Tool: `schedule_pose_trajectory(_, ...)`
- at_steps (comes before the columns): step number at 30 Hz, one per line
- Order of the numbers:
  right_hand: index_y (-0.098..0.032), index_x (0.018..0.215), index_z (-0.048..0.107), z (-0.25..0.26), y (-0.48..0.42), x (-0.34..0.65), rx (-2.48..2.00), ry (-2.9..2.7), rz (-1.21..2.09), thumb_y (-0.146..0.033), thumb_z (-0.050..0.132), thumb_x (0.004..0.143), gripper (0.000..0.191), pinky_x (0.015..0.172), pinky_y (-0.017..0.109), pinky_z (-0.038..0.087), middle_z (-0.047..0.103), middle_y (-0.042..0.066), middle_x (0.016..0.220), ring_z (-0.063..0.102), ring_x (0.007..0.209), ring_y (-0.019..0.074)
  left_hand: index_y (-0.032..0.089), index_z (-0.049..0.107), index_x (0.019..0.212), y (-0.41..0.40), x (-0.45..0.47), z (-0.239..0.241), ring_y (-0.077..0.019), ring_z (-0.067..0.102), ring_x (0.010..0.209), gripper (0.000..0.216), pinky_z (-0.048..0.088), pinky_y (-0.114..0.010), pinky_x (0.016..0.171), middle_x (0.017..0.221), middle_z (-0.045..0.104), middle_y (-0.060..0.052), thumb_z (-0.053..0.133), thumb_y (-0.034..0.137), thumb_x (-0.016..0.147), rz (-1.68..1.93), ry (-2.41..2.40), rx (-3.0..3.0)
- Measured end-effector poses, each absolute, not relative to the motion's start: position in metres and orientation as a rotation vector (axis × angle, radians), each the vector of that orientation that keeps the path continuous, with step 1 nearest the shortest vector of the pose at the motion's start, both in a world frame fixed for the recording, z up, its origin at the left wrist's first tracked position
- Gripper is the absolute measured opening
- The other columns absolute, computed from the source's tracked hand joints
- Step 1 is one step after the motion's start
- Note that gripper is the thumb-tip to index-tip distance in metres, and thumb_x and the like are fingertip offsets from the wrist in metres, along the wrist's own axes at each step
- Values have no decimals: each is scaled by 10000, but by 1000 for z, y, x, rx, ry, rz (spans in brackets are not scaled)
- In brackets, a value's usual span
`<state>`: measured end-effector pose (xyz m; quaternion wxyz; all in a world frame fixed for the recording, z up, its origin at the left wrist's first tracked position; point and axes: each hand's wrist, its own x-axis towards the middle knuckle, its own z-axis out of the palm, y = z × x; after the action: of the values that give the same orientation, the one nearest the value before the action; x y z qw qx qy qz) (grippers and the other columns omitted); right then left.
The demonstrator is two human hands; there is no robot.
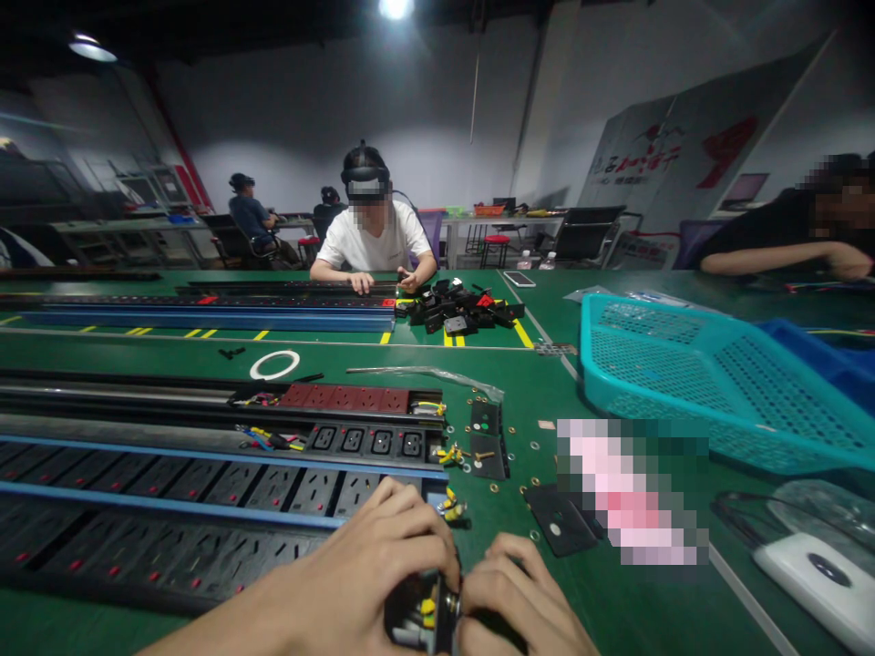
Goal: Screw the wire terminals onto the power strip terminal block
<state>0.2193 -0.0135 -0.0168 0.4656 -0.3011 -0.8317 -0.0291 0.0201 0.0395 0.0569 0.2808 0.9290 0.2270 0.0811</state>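
My left hand is curled over the right end of the nearest long black power strip, fingers closed on it. My right hand presses against the strip's black end cap from the right, fingers pinched; yellow wire connectors show between the two hands. More power strips lie behind in a row: one with black sockets and one with a red socket block, both with loose coloured wires at their ends.
Black end plates and small brass screws are scattered right of the strips. A teal mesh basket stands at right, a white device near the corner. Across the green table a person in white handles black parts.
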Motion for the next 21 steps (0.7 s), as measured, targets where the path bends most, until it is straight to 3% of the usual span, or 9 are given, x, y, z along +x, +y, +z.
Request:
schedule_pose_trajectory(5,-211,893,537,-17,-19,217,-757,-2056,-29,-32,486,818,200,679,261,536,676,-23,650,623,533,115,232,573,940,38,19,54,-221,522,906,312,374,-361,823,1010,633,-11,761,372,733,244,602,2492)
schedule_pose_trajectory(10,-202,937,551,-18,-15,220,-676,-2059,-141,-81,454,938,155,731,299,549,653,-9,666,587,540,115,231,585,917,38,19,56,-221,529,913,309,377,-365,831,1022,634,-4,778,330,697,230,609,2496)
schedule_pose_trajectory(15,-202,949,533,-24,-9,222,-674,-1986,86,-225,473,1002,83,661,289,551,622,8,701,605,616,146,225,596,892,39,20,58,-224,533,925,286,377,-369,838,1021,633,-7,782,314,694,190,617,2509)
schedule_pose_trajectory(21,-228,978,553,-23,-11,224,-878,-1876,357,-239,533,980,23,677,249,548,673,5,797,648,726,160,229,594,905,38,19,57,-221,531,939,367,370,-364,840,1042,627,9,826,280,625,194,622,2490)
